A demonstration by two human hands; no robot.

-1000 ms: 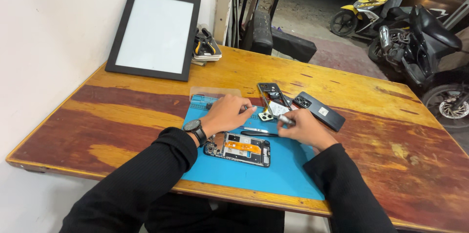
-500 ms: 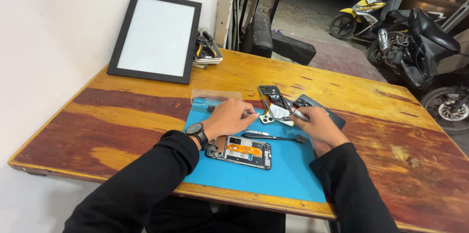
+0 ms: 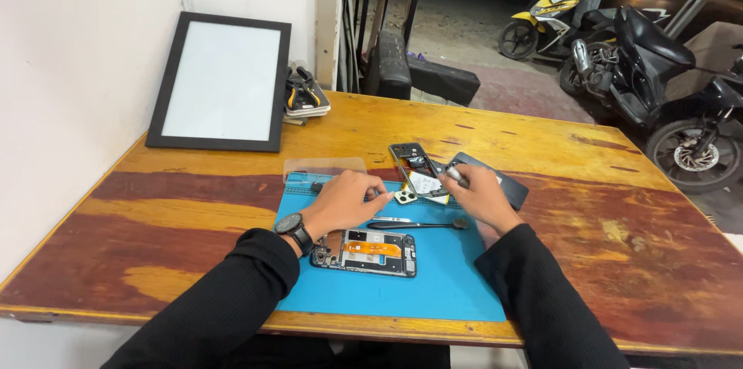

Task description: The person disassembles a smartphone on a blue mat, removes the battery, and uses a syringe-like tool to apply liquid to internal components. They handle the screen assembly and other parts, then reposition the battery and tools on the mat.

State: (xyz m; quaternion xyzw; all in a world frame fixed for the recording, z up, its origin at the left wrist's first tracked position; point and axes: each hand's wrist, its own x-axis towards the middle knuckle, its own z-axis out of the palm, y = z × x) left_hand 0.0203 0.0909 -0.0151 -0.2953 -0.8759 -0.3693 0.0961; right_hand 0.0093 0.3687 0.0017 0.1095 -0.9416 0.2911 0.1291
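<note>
Fingers (image 3: pixel 449 175) of R hand (image 3: pixel 476 199) pinch tool over phone frame (image 3: pixel 414 166).

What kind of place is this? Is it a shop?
Probably a small phone repair bench open to the street. An opened phone lies on a blue work mat on a wooden table, and parked motorbikes stand just outside.

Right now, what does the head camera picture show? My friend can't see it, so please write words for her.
A person in black sleeves works on taken-apart phones on a blue mat on a wooden table. The left hand rests beside a small camera piece; the right hand holds a small tool over a phone frame. An opened phone lies nearer the person.
</note>
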